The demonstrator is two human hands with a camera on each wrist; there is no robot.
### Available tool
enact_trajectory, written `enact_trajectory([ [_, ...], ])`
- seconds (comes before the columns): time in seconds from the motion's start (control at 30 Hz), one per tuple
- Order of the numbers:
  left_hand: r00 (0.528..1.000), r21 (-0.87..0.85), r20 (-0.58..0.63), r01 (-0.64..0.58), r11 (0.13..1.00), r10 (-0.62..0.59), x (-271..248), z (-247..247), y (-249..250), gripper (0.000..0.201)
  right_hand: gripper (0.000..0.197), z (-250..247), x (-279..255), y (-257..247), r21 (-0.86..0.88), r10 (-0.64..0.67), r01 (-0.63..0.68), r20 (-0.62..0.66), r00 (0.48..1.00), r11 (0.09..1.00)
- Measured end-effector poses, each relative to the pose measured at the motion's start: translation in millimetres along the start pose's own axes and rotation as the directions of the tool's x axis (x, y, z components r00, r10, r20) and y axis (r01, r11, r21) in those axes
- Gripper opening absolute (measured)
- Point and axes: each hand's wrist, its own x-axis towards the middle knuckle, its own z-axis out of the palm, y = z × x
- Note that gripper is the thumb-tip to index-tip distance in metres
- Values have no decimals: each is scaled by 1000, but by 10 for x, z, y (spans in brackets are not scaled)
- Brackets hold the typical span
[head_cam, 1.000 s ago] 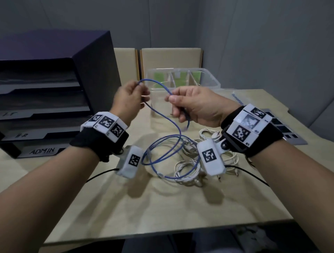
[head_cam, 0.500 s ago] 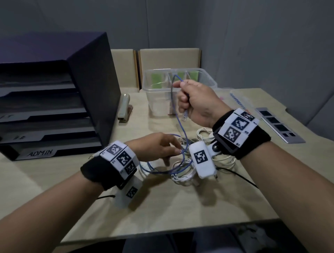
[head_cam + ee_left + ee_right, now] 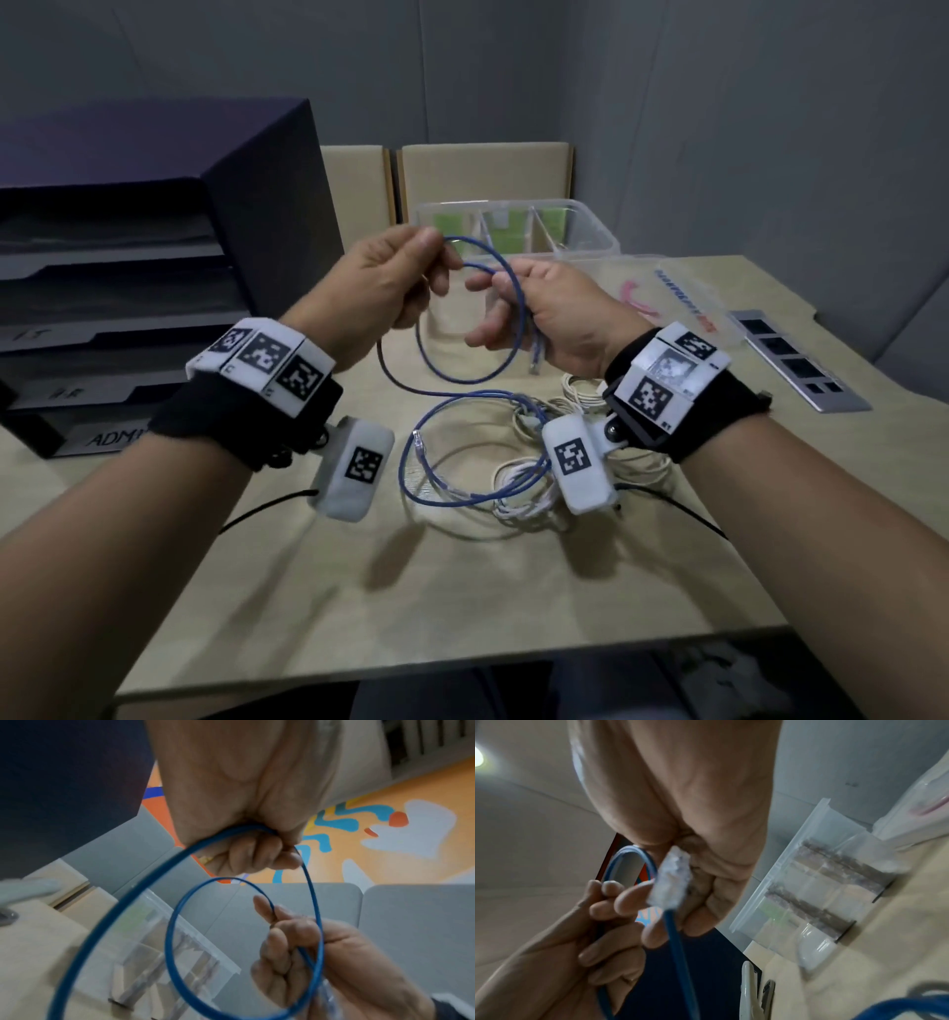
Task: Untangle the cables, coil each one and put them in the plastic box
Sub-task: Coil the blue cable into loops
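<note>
Both the left hand (image 3: 382, 280) and right hand (image 3: 554, 313) pinch the blue cable (image 3: 464, 377) above white cables (image 3: 529, 493) on the beige bench (image 3: 462, 591), the clear plastic box (image 3: 590, 228) just beyond them, a dark file rack (image 3: 154, 288) left.

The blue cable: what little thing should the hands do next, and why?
Probably the left hand should bring its strand over to the right hand, adding another loop. One loop of the blue cable hangs there already, while the rest lies among the white cables.
</note>
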Motion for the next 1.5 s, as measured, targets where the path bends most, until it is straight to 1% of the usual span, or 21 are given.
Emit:
enact_trajectory([
  [0.1, 978, 8, -208, 33, 999, -30, 99, -47, -55, 32, 26, 18, -5, 5, 115, 13, -12, -14, 1000, 993],
  [0.23, 904, -6, -416, 110, 994, -102, 162, -115, -156, 32, 41, -4, -32, -31, 169, 60, -61, 13, 998, 984],
  [0.33, 866, -13, -472, 183, 983, -167, 180, -189, -239, 32, 37, 14, -58, -9, 121, 67, -76, 81, 995, 990],
  [0.4, 865, 77, -472, 235, 969, -172, 183, -215, -318, 32, 34, 21, -45, -17, 171, 59, -71, 71, 996, 983],
  [0.5, 916, 367, -364, 305, 879, -166, 121, -161, -450, 24, 35, -5, 7, -83, 285, 44, -40, -5, 999, 958],
  [0.57, 939, 438, -227, 335, 835, -258, 31, -57, -543, 20, 34, -25, 34, -117, 343, 21, 6, -75, 997, 939],
  [0.6, 938, 460, -161, 347, 817, -307, -21, 0, -586, 27, 33, -23, 43, -128, 367, 6, 32, -102, 995, 930],
  [0.7, 896, 727, 41, 276, 629, -441, -143, 121, -709, 51, 36, 12, 72, -138, 476, -31, 96, -144, 989, 874],
  [0.73, 872, 763, 95, 247, 597, -481, -182, 155, -718, 53, 37, 18, 90, -138, 514, -35, 119, -169, 985, 850],
  [0.8, 825, 725, 162, 272, 633, -541, -241, 195, -699, 52, 36, 8, 136, -123, 538, -35, 163, -239, 970, 827],
  [0.87, 821, 708, 186, 270, 652, -541, -278, 200, -636, 48, 32, -5, 183, -97, 530, -23, 180, -290, 957, 829],
  [0.97, 815, 766, 241, 174, 618, -527, -289, 171, -477, 35, 27, 27, 251, -63, 527, -19, 200, -329, 944, 826],
  [1.03, 830, 765, 261, 134, 630, -493, -288, 167, -353, 26, 24, 68, 289, -33, 354, -59, 205, -381, 923, 912],
  [1.07, 852, 749, 256, 123, 651, -456, -284, 152, -308, 23, 23, 80, 308, -2, 127, -129, 196, -408, 904, 972],
  [1.1, 887, 730, 236, 108, 675, -397, -278, 135, -261, 21, 22, 88, 312, 31, -164, -228, 177, -379, 897, 970],
  [1.13, 926, 709, 197, 93, 700, -322, -266, 112, -229, 19, 21, 98, 306, 58, -420, -295, 152, -301, 907, 895],
  [1.2, 986, 691, 79, 51, 721, -146, -219, 52, -185, 18, 19, 138, 280, 83, -677, -276, 115, -135, 952, 727],
  [1.27, 1000, 725, -21, 12, 689, 5, -168, -9, -153, 16, 18, 187, 233, 69, -708, -192, 121, -22, 981, 696],
  [1.37, 989, 735, -78, -27, 678, 124, -130, -85, -92, 10, 35, 208, 177, 11, -716, -158, 167, 79, 984, 678],
  [1.43, 990, 731, -99, 4, 683, 100, -99, -157, -64, 10, 40, 169, 158, -24, -808, -97, 173, 143, 985, 563],
  [1.5, 996, 639, -82, 72, 766, -26, -86, -243, -21, 12, 36, 92, 183, -14, -846, -40, 153, 154, 987, 510],
])
